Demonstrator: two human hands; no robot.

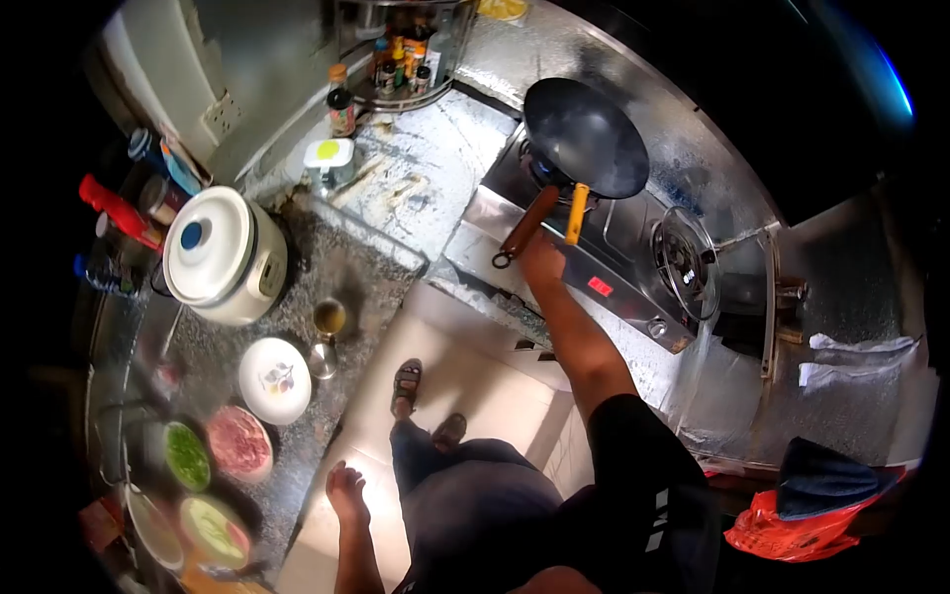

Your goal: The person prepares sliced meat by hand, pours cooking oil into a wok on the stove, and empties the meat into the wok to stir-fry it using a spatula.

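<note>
A black wok (pixel 586 139) sits on the left burner of the gas stove (pixel 614 252); a brown handle (pixel 529 223) and a yellow handle (pixel 578 214) point towards me from it. My right hand (pixel 540 259) is at the stove's front edge, beside and partly beneath the brown handle. Its fingers are hidden, so what it touches cannot be made out. Some blue flame shows at the wok's near left edge. Low beside the left counter (pixel 366 267), my left hand (pixel 346 490) hangs with loosely spread fingers and holds nothing.
A white rice cooker (pixel 226 257), an empty plate (pixel 275 381), and bowls of red meat (pixel 239 443) and chopped greens (pixel 187 455) stand on the left counter. A glass lid (pixel 683 262) rests at the stove's right. Bottles (pixel 340 111) stand at the back; a red bag (pixel 792 530) lies right.
</note>
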